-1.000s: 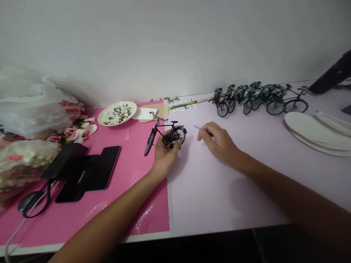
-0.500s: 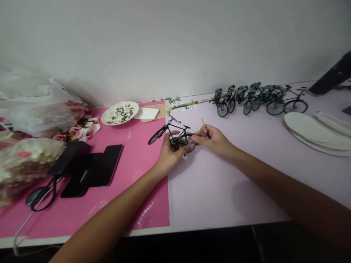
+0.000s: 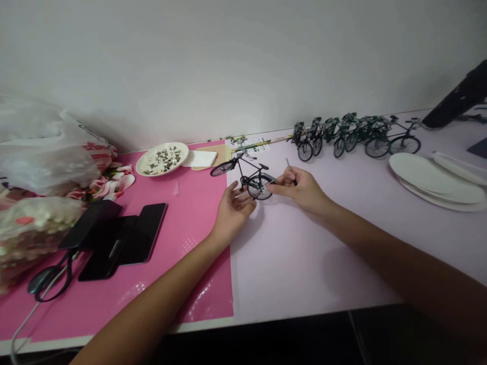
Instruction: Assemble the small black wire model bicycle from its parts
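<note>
A black model bicycle point(image 3: 249, 175) is held above the table, tilted with its front wheel up to the left. Thumb and fingers of my right hand point(image 3: 300, 187) pinch it at the rear wheel. That same hand also keeps a thin dark tool point(image 3: 291, 170), perhaps a small screwdriver, pointing up between its fingers. Just below and left of the bicycle, my left hand point(image 3: 235, 207) is open, palm up with its fingers apart; whether a fingertip still touches the bicycle I cannot tell.
Several finished-looking model bicycles point(image 3: 342, 137) stand along the wall at right, near stacked white oval plates point(image 3: 437, 177). A plate with small parts point(image 3: 178, 149) and a white pad point(image 3: 203, 158) lie at back left. Phones point(image 3: 144, 235), a black box point(image 3: 91, 223) and plastic bags point(image 3: 49, 152) occupy the left.
My left hand has loosened from the bicycle's rear part and opened. The bicycle has risen and turned slightly, now held by my right hand. The view has shifted a little.
</note>
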### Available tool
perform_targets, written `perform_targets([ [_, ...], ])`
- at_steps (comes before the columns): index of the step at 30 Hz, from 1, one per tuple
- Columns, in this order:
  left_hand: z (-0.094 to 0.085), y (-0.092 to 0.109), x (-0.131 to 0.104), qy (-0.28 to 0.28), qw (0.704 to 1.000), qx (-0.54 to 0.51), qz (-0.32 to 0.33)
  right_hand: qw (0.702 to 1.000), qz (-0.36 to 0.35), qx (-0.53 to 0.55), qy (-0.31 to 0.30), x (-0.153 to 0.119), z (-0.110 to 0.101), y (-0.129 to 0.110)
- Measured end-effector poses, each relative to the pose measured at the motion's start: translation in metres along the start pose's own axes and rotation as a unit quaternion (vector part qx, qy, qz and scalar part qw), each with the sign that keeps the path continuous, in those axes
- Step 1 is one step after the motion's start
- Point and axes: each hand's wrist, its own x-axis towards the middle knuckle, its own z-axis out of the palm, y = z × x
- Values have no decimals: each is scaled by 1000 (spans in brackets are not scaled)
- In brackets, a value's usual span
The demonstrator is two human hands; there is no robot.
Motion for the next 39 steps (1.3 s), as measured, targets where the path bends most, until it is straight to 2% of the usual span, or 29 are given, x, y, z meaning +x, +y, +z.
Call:
perform_targets([
  [2,2,1,-3,-2,1000,5,-17,997,-52,-35,43,0,-1,-1],
  [4,4,6,-9,-33,999,7,-33,987,-107,-97,74,-2,0,-1],
  [7,9,15,-18,-88,994,-23,-59,965,-165,-190,72,-11,4,-2],
  [11,11,21,-22,-90,994,-46,-32,938,-222,-266,24,-22,11,1],
  [15,9,17,-16,-88,996,-26,-3,884,-334,-318,-73,-22,14,5],
  [18,6,11,-10,-89,994,-67,-16,848,-377,-342,-145,-21,17,5],
  [20,4,7,-6,-84,993,-77,-25,841,-388,-341,-160,-22,19,2],
  [23,2,6,-3,-65,993,-97,-27,845,-395,-330,-144,-21,16,-3],
  [27,-4,11,3,-24,993,-111,-20,857,-374,-352,-44,-8,-3,-9],
  [30,-13,19,12,5,995,-104,-5,877,-305,-370,30,8,-23,-10],
  [33,-25,29,21,34,995,-87,38,894,-248,-365,74,20,-41,-6],
  [36,-34,38,27,48,994,-79,60,915,-192,-347,76,25,-49,0],
  [39,-37,40,29,63,992,-91,57,921,-159,-354,43,23,-48,3],
])
